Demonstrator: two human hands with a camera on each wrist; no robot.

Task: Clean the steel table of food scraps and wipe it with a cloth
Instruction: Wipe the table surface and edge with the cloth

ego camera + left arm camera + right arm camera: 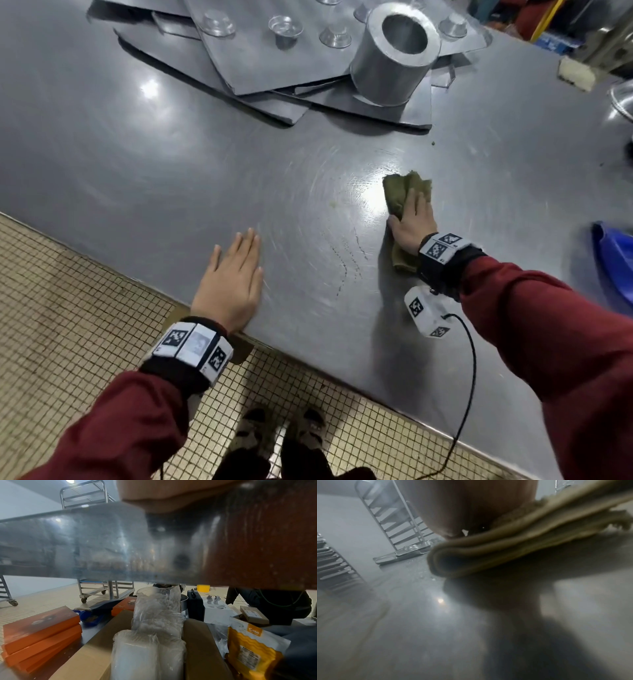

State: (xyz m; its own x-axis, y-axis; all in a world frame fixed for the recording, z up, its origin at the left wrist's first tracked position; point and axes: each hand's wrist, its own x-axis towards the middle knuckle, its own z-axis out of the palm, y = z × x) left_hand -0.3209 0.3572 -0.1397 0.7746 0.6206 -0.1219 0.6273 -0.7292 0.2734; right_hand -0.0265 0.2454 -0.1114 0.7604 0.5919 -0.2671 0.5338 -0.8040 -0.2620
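The steel table [171, 164] fills the head view, smeared with circular wet streaks. My right hand [412, 219] lies flat, fingers straight, pressing a folded olive-green cloth [397, 192] onto the table right of centre. In the right wrist view the cloth [513, 547] shows as folded layers under my palm. A small greenish scrap smear [333, 204] lies left of the cloth, and a tiny green crumb [434, 142] lies beyond it. My left hand [236, 274] rests flat on the table near its front edge, fingers straight, holding nothing. The left wrist view shows the table's front apron [77, 545].
Stacked flat metal trays [260, 68] with small moulds [285, 29] and a big steel cylinder [394, 51] sit at the back. A blue scoop [613, 260] lies at the right. Under the table are orange boxes [39, 631] and a carton with plastic bags [154, 635].
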